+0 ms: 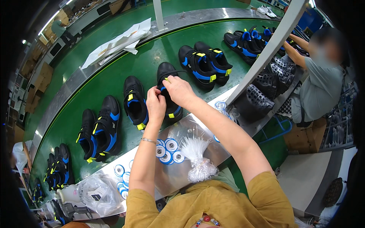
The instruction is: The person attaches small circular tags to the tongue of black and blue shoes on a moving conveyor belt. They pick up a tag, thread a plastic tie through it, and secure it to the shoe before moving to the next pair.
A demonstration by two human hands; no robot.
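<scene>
Both my hands work at a black sneaker (166, 69) with blue and yellow trim, which stands on the green conveyor belt (159, 49) with its toe pointing away. My left hand (155, 104) is closed at the left side of the shoe's opening. At the tongue, my right hand (178, 90) is closed with its fingertips pinched by a yellow loop; a black lace sticks out to the right above it. Exactly which part each hand pinches is hidden by the fingers. The matching sneaker (134, 97) stands just left of my left hand.
Other sneaker pairs (203, 62) (102, 129) line the belt. On the metal ledge lie round blue-and-white tags (171, 145), a bundle of clear plastic fasteners (195, 148) and a plastic bag (98, 193). A slanted post (262, 57) rises at right, near a seated co-worker (323, 79).
</scene>
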